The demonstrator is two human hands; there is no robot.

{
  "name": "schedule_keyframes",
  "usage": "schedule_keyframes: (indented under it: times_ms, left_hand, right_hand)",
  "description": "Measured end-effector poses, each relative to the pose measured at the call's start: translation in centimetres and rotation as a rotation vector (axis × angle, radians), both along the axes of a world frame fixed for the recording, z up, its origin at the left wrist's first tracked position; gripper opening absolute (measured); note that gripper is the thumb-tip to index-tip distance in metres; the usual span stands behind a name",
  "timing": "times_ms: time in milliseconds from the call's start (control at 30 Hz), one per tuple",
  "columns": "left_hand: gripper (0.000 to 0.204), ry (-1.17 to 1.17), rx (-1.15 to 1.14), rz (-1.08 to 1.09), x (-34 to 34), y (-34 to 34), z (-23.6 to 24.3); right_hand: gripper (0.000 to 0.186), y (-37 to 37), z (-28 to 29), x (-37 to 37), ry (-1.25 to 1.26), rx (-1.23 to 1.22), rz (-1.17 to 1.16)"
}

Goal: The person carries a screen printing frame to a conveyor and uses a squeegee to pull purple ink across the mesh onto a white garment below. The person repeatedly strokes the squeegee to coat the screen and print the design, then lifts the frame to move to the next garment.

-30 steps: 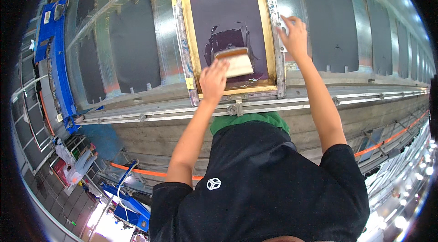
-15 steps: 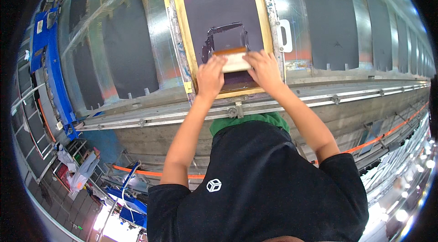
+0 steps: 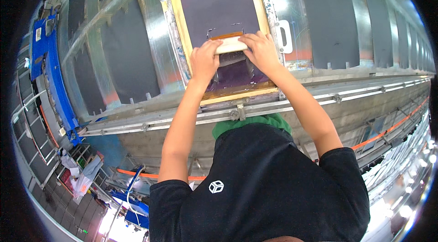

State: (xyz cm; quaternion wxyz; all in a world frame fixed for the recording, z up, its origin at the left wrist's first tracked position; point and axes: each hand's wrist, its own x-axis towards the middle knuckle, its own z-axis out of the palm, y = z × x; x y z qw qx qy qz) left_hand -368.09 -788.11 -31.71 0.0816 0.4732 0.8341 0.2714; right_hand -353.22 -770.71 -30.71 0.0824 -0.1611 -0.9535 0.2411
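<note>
Both my hands grip a squeegee (image 3: 231,46) with a pale handle and a brown blade along its far edge. My left hand (image 3: 205,61) is wrapped round its left end, my right hand (image 3: 261,52) round its right end. The blade rests on the dark mesh of a screen-printing frame (image 3: 181,37), which has a yellow-taped border. Thin wet ink lines (image 3: 211,32) show just beyond the blade. Nearer to me the mesh looks purplish and streaked. My thumbs lie on the near side of the handle; the other fingertips are mostly hidden.
Dark fabric panels (image 3: 132,55) lie on the long table, with more dark panels (image 3: 326,18) to the right. A white handle (image 3: 284,37) stands at the frame's right side. A metal rail (image 3: 319,101) runs along the near edge. Blue machinery (image 3: 59,78) is at far left.
Both hands have pushed the squeegee away from me along the screen. More of the near mesh shows now, and the ink patch beyond the blade has shrunk to thin lines.
</note>
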Motion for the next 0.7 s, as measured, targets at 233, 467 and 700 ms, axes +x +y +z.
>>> schedule_keyframes:
  times_ms: [233,467,700]
  left_hand:
    - [0.049,0.076,-0.075,-0.09,6.8,-7.1,-0.6]
    - [0.054,-0.018,-0.123,-0.075,8.3,-8.0,-0.1]
    - [0.063,0.021,-0.203,-0.085,9.8,-10.2,-0.6]
  right_hand:
    - [0.046,-5.9,0.3,7.3,-0.111,-0.101,0.057]
    - [0.046,7.2,-3.9,5.7,0.242,-0.037,-0.6]
    - [0.03,9.7,-6.3,1.0,0.218,-0.348,-0.671]
